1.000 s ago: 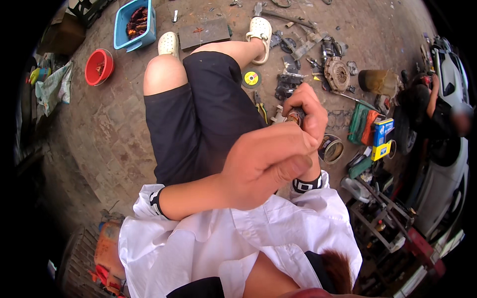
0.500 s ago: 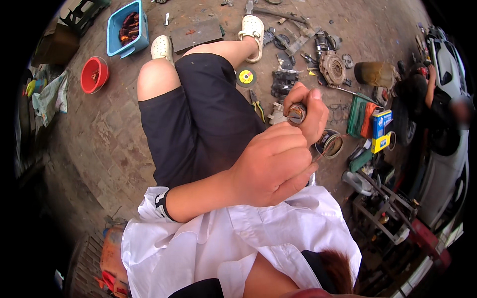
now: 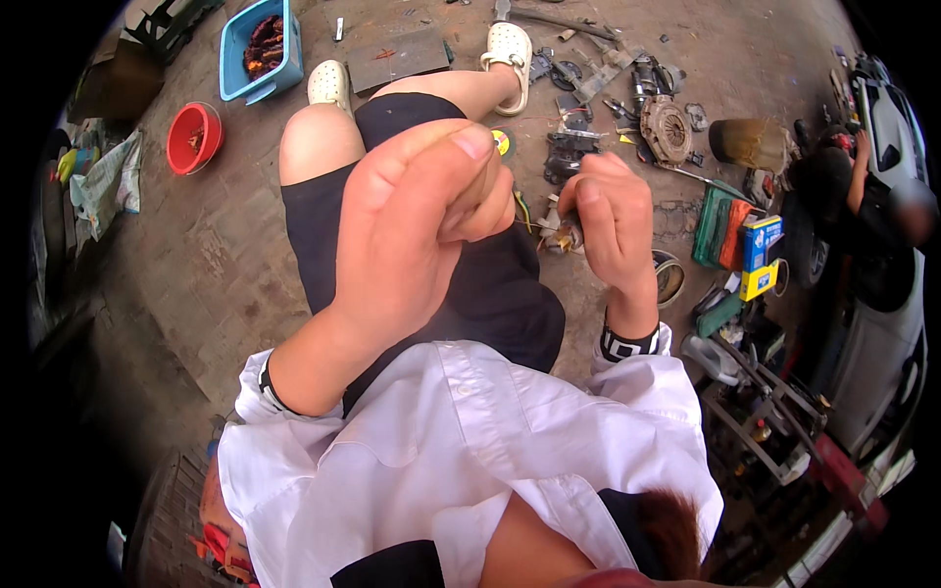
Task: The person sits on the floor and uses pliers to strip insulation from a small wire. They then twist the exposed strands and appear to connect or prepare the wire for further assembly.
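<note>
Head cam: the left hand (image 3: pixel 421 220) is balled up over the dark shorts (image 3: pixel 495 294), hard to tell if anything's pinched inside. The right hand (image 3: pixel 615 220) has its fingers curled round a small metal part (image 3: pixel 561 235) poking out on its left, with a clutch pressure plate (image 3: pixel 667 130) lying farther off.

Lettering, too small to read surely, stands on the blue-and-yellow rectangular box (image 3: pixel 762 247); bold white letter-like shapes mark the black fabric right cuff (image 3: pixel 630 346).
</note>
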{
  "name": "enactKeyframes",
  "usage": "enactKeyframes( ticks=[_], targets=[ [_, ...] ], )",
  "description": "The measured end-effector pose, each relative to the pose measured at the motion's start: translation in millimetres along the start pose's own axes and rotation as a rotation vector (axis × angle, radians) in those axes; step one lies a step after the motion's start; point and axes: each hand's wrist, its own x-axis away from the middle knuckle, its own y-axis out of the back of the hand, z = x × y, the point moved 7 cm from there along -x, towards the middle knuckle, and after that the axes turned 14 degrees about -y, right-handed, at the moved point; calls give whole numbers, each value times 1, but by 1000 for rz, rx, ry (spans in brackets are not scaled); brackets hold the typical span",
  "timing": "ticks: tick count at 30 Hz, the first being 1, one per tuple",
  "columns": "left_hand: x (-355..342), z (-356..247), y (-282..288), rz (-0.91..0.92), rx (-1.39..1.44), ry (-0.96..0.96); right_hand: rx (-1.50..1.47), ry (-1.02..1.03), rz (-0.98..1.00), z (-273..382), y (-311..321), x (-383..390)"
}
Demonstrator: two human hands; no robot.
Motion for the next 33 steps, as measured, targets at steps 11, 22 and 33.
enactKeyframes(
  ticks=[11, 22, 33],
  targets=[
    [31, 31, -41, 389, -466, -335, -492, -453, -453, -43, 21, 9],
    [45, 27, -80, 642, -685, -673, -724, -513, -415, -52, 12, 9],
    [38, -1, -141, 943, -1094, -913, -1277, -342, -88, -87, 12, -18]
  ],
)
